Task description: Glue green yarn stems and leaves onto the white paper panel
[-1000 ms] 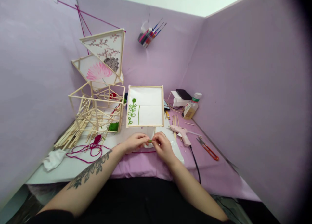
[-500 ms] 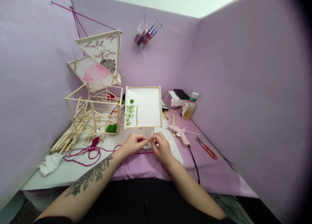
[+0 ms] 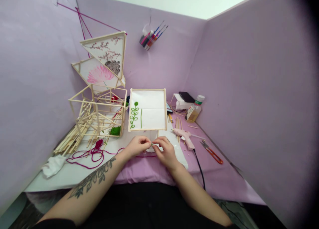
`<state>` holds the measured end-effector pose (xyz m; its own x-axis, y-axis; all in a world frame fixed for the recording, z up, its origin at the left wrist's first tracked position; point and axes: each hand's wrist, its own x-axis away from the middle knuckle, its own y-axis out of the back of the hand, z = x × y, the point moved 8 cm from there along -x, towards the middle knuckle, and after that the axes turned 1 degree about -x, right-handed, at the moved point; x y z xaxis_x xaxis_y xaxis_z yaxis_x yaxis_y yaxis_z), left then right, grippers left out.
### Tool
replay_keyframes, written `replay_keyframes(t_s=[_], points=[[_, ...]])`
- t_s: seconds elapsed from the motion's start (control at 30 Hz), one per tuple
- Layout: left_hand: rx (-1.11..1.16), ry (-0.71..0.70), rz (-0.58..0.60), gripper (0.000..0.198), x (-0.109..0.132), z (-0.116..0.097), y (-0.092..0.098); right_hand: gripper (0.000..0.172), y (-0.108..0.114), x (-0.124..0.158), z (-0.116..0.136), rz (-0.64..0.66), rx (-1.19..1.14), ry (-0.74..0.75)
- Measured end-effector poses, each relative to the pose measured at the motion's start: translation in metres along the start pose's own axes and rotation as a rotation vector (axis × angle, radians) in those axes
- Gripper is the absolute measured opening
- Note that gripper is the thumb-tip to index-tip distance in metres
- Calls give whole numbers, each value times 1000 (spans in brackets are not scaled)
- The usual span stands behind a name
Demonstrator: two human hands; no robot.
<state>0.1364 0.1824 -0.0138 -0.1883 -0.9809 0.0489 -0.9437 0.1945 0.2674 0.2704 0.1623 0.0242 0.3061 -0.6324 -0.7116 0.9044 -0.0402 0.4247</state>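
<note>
Close together above the table's front edge, my left hand point(image 3: 138, 146) and my right hand point(image 3: 164, 152) meet at their fingertips. Both pinch a small green piece point(image 3: 152, 144), mostly hidden by the fingers; its exact kind is too small to make out. Just beyond them stands a wood-framed white panel point(image 3: 154, 104). On its left side are a looped green leafy stem point(image 3: 134, 116) and a straight green line point(image 3: 141, 118). Magenta yarn point(image 3: 84, 158) trails along the table from the left and passes behind my hands.
An open stick frame point(image 3: 97, 103), a green yarn ball point(image 3: 115, 131) and wooden sticks point(image 3: 71, 139) lie left. Right are a pink glue gun point(image 3: 184, 136) with its cord, orange-handled snips point(image 3: 213, 153) and a bottle point(image 3: 194, 111). Painted panels point(image 3: 112, 53) hang at back left.
My right thumb and forefinger have shifted slightly at the pinch, and a bit of green now shows between the fingertips. The whole view has moved a little; the table items stay put.
</note>
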Motion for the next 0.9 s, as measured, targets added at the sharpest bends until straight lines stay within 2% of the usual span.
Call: replay_keyframes(t_s=[0.9], points=[[-8, 1, 69, 19, 4, -6, -7, 13, -3, 1, -4, 49, -108, -37]])
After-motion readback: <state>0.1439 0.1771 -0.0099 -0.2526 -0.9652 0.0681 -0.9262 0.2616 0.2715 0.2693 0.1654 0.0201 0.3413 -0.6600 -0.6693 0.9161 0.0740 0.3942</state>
